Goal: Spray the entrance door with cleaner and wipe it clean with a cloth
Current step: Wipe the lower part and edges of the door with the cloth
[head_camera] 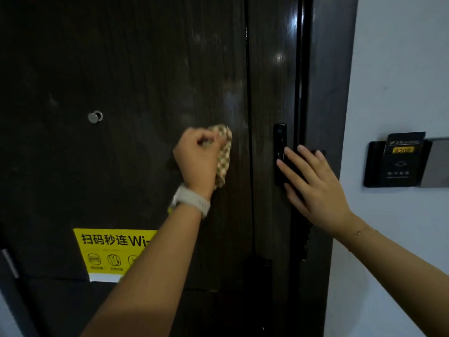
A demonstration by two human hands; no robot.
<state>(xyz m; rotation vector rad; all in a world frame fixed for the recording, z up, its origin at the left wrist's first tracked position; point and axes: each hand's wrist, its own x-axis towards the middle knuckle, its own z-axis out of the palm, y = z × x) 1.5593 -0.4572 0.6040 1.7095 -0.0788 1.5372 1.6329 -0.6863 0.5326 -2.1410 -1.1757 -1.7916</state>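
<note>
Two hands are up at the dark door (136, 76). My left hand (198, 158), watch (192, 201) on its wrist, grips a bunched checked cloth (224, 154) pressed against the panel. My right hand (313, 186) lies flat, fingers straight, over the black lock (280, 139). Beyond, a card holder (396, 161) sits on the white wall (401, 69).

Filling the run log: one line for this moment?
phase: wiping | left hand: grips cloth on door | right hand: flat by lock
</note>
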